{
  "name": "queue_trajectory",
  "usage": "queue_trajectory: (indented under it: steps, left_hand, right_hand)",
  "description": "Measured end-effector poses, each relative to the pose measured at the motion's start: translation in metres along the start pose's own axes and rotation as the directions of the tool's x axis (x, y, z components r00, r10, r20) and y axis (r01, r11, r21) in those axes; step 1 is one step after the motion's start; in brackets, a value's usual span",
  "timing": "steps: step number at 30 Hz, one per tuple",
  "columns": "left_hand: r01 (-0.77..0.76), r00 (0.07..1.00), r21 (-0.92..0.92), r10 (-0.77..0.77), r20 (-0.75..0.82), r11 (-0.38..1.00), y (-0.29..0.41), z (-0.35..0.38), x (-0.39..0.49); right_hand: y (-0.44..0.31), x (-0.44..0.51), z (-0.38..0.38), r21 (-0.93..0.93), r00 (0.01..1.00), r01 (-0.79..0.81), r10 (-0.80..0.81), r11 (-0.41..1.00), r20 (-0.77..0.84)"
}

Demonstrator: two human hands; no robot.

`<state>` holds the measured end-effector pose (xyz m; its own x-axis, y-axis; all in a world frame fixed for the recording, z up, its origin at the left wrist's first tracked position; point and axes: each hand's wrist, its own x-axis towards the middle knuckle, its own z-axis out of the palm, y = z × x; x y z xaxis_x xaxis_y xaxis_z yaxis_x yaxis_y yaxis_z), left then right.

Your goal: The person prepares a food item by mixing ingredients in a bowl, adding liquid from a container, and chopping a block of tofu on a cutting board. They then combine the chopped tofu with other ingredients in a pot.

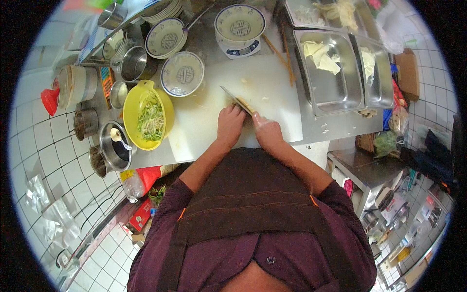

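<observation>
My right hand (pixel 268 131) grips a kitchen knife (pixel 230 94) by its handle, and the blade slants up and left over the white cutting board (pixel 219 73). Close against the blade's near side, my left hand (pixel 230 124) rests on the board with its fingers curled. Whatever lies under those fingers is hidden. Pale cut food (pixel 243 101) lies along the far side of the blade, and a few small scraps are scattered further up the board.
Left of the board stand a yellow plastic basin (pixel 168 124) of shredded vegetables, a patterned bowl (pixel 185 75) and a steel bowl (pixel 105 135) with dark liquid and a spoon. Another bowl sits on a digital scale (pixel 239 51). Chopsticks (pixel 281 56) and steel trays (pixel 344 87) are at right.
</observation>
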<state>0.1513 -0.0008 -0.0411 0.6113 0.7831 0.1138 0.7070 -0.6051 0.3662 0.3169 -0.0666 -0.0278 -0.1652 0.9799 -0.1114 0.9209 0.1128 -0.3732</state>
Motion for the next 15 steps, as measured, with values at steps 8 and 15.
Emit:
queue_trajectory:
  steps: [8,15]
  left_hand:
    - [0.056,0.996,-0.014,-0.057,-0.064,0.998,0.001,0.001,-0.006]
    - [0.009,0.981,-0.016,-0.012,-0.195,1.000,-0.005,0.008,-0.011]
  right_hand:
    - [0.020,0.005,-0.016,0.072,0.990,-0.107,0.113,0.992,-0.080]
    - [-0.011,-0.031,-0.051,-0.007,0.997,0.071,-0.072,0.997,-0.038]
